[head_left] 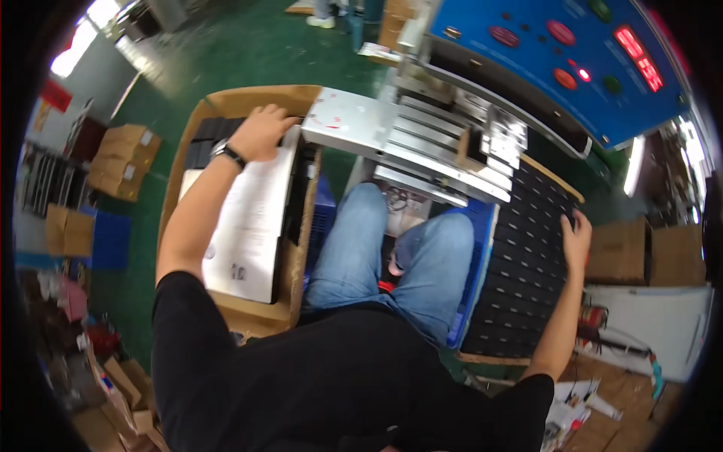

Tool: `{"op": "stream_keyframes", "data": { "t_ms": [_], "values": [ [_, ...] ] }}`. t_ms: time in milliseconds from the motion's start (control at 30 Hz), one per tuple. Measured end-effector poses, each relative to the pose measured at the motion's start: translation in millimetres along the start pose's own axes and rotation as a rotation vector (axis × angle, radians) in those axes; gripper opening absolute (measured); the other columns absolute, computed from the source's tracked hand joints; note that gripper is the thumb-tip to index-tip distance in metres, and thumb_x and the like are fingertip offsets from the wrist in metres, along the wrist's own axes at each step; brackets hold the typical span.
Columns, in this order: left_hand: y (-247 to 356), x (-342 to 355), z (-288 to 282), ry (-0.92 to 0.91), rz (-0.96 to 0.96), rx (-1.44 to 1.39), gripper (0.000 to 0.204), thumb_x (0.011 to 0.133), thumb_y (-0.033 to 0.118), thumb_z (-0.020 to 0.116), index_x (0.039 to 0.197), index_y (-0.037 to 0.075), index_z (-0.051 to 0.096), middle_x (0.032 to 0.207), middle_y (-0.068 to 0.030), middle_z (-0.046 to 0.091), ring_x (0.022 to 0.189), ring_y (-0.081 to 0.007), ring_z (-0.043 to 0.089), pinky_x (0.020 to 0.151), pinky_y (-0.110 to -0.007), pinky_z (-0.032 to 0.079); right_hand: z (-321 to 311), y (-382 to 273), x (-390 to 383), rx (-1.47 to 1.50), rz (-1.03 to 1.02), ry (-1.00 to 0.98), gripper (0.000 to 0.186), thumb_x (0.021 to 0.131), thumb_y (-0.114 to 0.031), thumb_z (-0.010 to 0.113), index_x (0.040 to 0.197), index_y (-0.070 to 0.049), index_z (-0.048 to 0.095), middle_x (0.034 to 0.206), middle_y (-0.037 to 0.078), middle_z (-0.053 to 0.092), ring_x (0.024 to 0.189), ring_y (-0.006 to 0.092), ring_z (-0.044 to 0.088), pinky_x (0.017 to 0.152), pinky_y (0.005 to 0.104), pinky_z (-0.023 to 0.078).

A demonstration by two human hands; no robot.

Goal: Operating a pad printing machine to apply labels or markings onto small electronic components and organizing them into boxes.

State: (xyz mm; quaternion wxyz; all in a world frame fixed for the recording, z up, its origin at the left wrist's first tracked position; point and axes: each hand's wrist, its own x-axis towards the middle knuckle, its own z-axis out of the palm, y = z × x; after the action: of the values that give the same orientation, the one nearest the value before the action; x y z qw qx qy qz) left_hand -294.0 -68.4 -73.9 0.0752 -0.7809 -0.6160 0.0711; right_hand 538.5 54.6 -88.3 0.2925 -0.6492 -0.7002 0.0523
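Observation:
My left hand (263, 134), with a dark band on the wrist, reaches into an open cardboard box (248, 94) on the left. Its fingers lie stretched over the upper end of a white printed board or sheet (245, 226), next to black blocks (202, 143). Nothing shows gripped in it, though its underside is hidden. On the right, rows of black pieces with small pale marks (527, 256) lie on a slanted board. At their outer edge is my right hand (577, 242), thumb and a finger apart, with no held thing visible.
A metal machine bed with grooved rails (437, 139) stands ahead, beyond my knees. Above it hangs a blue control panel (557, 60) with buttons and a lit red display. A blue crate (322, 215) is beside my left leg. Cardboard boxes (124, 162) stand on the green floor.

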Motion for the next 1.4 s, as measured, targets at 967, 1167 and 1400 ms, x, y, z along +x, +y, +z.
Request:
{"op": "stream_keyframes", "data": {
  "t_ms": [967, 1167, 1400],
  "values": [
    [160.6, 30.6, -106.2, 0.839, -0.148, -1.272, 0.028, 0.094, -0.005, 0.069, 0.121, 0.001, 0.072, 0.113, -0.0090, 0.078, 0.082, -0.0152, 0.067, 0.074, -0.028, 0.055, 39.1, -325.4, 17.4, 0.591, -0.229, -0.594, 0.072, 0.087, -0.014, 0.092, 0.149, -0.004, 0.058, 0.122, 0.013, 0.064, 0.086, 0.0152, 0.064, 0.073, 0.0256, 0.054],
    [226.5, 97.9, -145.8, 0.971, 0.176, -0.678, 0.030, 0.090, 0.000, 0.072, 0.119, 0.003, 0.078, 0.118, -0.0077, 0.073, 0.075, -0.0213, 0.063, 0.071, -0.028, 0.053, 43.3, -293.9, -15.9, 0.903, -0.148, -0.264, 0.077, 0.083, -0.010, 0.094, 0.149, -0.002, 0.055, 0.115, 0.013, 0.062, 0.081, 0.0114, 0.060, 0.070, 0.0245, 0.052],
    [259.5, 128.4, -146.5, 0.699, 0.296, -0.642, 0.037, 0.095, 0.005, 0.072, 0.131, 0.006, 0.078, 0.130, -0.0095, 0.070, 0.096, -0.0250, 0.068, 0.090, -0.034, 0.056, 25.3, -208.2, -66.6, 0.947, 0.087, -0.067, 0.069, 0.087, 0.000, 0.088, 0.148, 0.001, 0.054, 0.127, 0.013, 0.059, 0.081, 0.0085, 0.059, 0.070, 0.0203, 0.050]
  ]
}}
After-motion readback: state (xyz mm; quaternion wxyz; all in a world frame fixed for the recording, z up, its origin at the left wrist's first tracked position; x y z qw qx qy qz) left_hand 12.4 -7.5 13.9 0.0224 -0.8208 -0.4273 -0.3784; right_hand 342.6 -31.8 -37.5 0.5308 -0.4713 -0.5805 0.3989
